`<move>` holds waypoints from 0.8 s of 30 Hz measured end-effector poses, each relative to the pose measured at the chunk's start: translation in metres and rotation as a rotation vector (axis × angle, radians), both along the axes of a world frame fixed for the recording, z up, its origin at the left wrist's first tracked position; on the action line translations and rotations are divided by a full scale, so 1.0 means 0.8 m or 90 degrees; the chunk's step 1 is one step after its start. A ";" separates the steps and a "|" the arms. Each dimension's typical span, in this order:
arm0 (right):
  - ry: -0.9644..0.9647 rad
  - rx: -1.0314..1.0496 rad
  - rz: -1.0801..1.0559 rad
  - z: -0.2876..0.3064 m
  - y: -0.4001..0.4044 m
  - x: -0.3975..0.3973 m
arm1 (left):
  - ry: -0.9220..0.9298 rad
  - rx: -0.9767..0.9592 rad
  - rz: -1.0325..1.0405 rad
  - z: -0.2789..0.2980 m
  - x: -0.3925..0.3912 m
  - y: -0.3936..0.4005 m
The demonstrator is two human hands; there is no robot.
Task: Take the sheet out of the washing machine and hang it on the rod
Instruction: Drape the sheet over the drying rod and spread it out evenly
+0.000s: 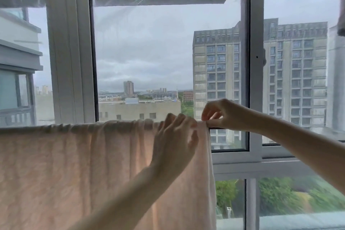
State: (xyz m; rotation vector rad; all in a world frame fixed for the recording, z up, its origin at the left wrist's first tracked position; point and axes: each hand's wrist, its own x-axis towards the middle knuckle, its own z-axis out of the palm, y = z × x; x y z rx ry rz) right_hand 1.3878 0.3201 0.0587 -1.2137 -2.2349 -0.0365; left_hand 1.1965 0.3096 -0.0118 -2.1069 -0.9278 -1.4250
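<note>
A: Which step is in hand?
B: Spreading. The sheet (74, 164) is already draped over the rod (211, 127); its right edge is pinched by the right hand (222, 115), while the left hand (175, 142) is laid open against the cloth.
A: And next?
B: Bunched folds probably need to be drawn leftward

The sheet (74, 164) covered the rod beneath it entirely; left of the window frame (69, 52) it ran out of view; its hem was cut off below.
</note>
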 end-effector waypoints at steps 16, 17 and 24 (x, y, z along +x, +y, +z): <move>0.013 -0.337 0.070 0.033 0.034 0.007 | -0.208 -0.164 -0.042 0.013 0.044 -0.003; 0.035 -0.391 0.103 0.036 0.040 0.008 | -0.245 -0.198 -0.062 0.016 0.045 -0.003; 0.144 -0.642 0.357 0.017 0.077 0.051 | -0.290 -0.234 -0.067 0.010 0.062 -0.025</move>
